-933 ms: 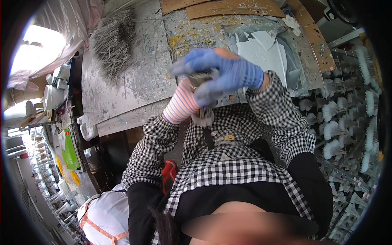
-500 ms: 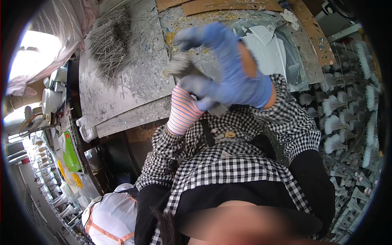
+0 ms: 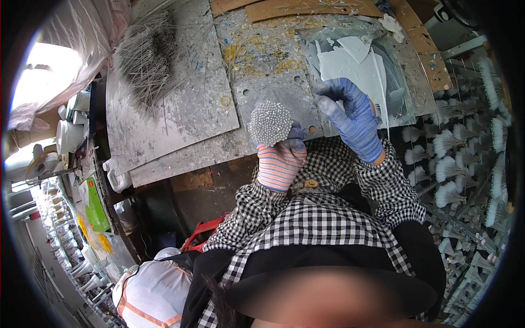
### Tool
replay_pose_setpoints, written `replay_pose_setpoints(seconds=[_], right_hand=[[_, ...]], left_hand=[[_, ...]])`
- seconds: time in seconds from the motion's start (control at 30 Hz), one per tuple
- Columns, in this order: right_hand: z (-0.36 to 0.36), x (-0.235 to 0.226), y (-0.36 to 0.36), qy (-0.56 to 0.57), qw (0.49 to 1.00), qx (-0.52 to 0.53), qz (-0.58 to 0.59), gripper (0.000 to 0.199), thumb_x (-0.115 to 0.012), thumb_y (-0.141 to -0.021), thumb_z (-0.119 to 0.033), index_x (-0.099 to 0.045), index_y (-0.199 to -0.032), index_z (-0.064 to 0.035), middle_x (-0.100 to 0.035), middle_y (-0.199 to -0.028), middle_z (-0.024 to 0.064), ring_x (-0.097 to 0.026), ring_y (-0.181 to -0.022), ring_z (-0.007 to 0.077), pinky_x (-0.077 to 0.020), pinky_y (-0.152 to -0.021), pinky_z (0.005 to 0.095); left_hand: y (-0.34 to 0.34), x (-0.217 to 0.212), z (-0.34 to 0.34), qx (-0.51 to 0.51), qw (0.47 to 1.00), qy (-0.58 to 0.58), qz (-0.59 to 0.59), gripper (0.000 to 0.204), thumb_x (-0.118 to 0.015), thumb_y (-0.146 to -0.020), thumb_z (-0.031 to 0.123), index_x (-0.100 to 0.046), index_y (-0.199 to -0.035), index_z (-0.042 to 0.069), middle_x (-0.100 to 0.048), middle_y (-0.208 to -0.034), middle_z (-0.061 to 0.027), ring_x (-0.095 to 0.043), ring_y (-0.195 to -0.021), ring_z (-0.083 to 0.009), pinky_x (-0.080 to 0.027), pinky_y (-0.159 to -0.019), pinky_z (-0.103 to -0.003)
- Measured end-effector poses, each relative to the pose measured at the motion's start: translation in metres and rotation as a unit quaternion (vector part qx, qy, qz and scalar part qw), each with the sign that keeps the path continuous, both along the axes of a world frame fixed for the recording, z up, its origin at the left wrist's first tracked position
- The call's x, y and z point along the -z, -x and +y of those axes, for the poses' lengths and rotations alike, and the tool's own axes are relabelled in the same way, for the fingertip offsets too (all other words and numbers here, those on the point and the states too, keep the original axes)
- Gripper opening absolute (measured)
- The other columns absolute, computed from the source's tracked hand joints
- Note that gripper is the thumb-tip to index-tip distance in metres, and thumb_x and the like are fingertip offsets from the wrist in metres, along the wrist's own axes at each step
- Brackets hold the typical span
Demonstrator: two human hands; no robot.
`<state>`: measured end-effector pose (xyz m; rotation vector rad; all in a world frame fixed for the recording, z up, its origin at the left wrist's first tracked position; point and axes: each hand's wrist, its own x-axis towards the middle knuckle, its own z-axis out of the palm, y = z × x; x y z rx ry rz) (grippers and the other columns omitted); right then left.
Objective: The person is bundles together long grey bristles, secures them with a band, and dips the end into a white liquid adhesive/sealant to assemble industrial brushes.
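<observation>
The person's left hand [image 3: 281, 158], in a striped glove with grey fingers, has its grip closed around a fat bundle of thin sticks [image 3: 269, 123]. The bundle shows near the front edge of the table [image 3: 276, 82], with lots of tiny, shiny, round ends pointing up. The right hand [image 3: 350, 112], in a blue glove, is up to the right of the bundle and apart from it. Its fingers are bent toward the thumb, but I can't tell if its grip has anything small in it.

Just behind the right hand is a glass sheet [image 3: 402, 93] with flat white pieces [image 3: 347, 63] on it. Yellow rings [image 3: 240, 53] are spread about the middle of the messy table. Over on the left lies a big pile of thin grey sticks [image 3: 146, 63]. Brown cardboard strips [image 3: 311, 8] lie along the back. To the right, white, fluffy bunches [image 3: 448, 142] hang in rows.
</observation>
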<state>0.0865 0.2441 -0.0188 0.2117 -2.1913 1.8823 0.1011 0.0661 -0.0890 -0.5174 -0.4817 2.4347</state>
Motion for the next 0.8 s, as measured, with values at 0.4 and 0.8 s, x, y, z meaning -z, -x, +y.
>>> replay_pose_setpoints(seconds=[0.4,0.8], right_hand=[[0.0,0.001,-0.007,-0.014,0.996,-0.04,-0.076,0.019,-0.069,-0.093,-0.013,-0.067,-0.108,-0.0025,-0.067,-0.099,0.0014,-0.06,-0.091,0.0095,-0.0479,-0.085,0.027],[0.003,0.014,-0.012,-0.058,0.998,-0.016,-0.03,0.018,-0.072,-0.089,-0.012,-0.069,-0.103,-0.0013,-0.071,-0.091,0.0059,-0.066,-0.085,0.012,-0.0526,-0.082,0.0282]], left_hand=[[-0.006,0.032,-0.007,-0.028,0.995,0.078,0.055,0.035,-0.055,-0.098,0.037,-0.063,-0.114,0.008,-0.068,-0.107,-0.0075,-0.066,-0.089,-0.0197,-0.06,-0.072,-0.032],[-0.002,0.01,-0.004,-0.113,0.953,0.279,0.016,0.035,-0.062,-0.095,0.039,-0.062,-0.111,0.008,-0.06,-0.093,-0.0042,-0.057,-0.076,-0.0151,-0.056,-0.063,-0.026]])
